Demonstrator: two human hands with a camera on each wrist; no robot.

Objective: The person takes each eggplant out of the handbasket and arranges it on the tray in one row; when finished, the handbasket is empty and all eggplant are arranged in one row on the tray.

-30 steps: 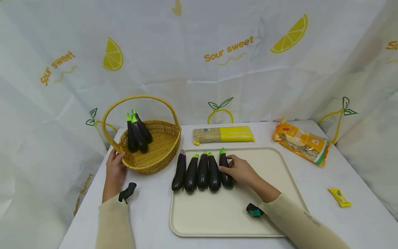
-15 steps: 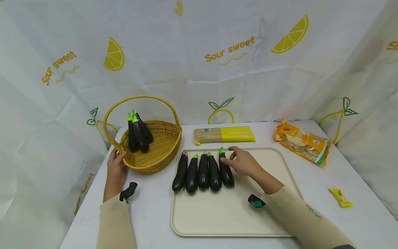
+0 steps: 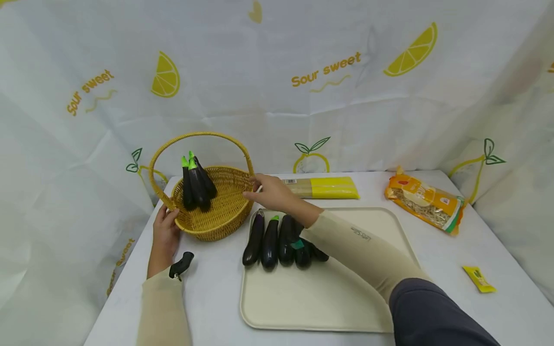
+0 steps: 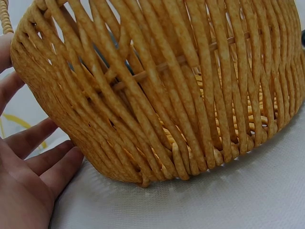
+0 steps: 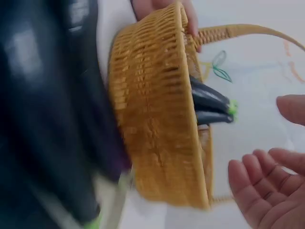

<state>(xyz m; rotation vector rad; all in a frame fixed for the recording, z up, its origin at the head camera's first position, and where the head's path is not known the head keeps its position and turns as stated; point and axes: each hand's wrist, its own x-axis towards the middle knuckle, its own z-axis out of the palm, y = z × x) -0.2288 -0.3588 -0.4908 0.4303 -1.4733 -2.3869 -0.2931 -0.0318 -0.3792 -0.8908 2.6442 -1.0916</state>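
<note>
With the basket's (image 3: 215,234) rim gripped by the left hand (image 3: 166,235) and the right hand's (image 3: 274,194) fingers parted wide beside its opposite side, contact unclear, the wall is probably best held level, lest the eggplants (image 3: 197,186) beyond the left fingertips be tipped.

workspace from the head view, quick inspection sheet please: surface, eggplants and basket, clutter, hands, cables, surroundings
Surface: white table with beige tray.
Job's things: wicker basket holds three eggplants; other eggplants lie in a row on the tray, some partly hidden by the right sleeve.
Clutter: yellow-and-tan pack, orange bag, small yellow packet.
Hands: left hand holds the basket's rim; right hand is at the basket's right end, contact unclear.
Cables: nothing seen.
Surroundings: white backdrop with lemon prints and "Sour sweet" lettering.
</note>
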